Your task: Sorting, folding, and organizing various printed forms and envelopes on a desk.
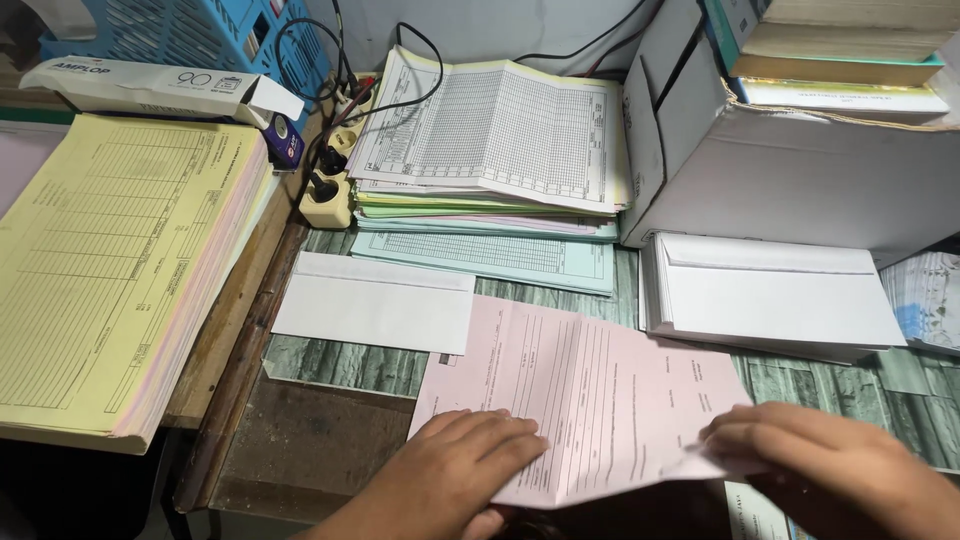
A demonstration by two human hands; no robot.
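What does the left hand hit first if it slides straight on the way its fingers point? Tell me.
The left hand lies flat on the pink form, fingers aimed right and slightly away. Going straight on, it would stay on that form and probably meet the right hand holding the sheet's right edge.

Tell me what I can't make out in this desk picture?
All in the head view:
- The pink form's near edge is covered by the left hand and right hand.
- The right hand's thumb is tucked under a lifted corner, so its grip is unclear.
- The blue basket is cut off by the top edge.
- The yellow pad runs off the left edge.
- The white box's contents are hidden by its walls.
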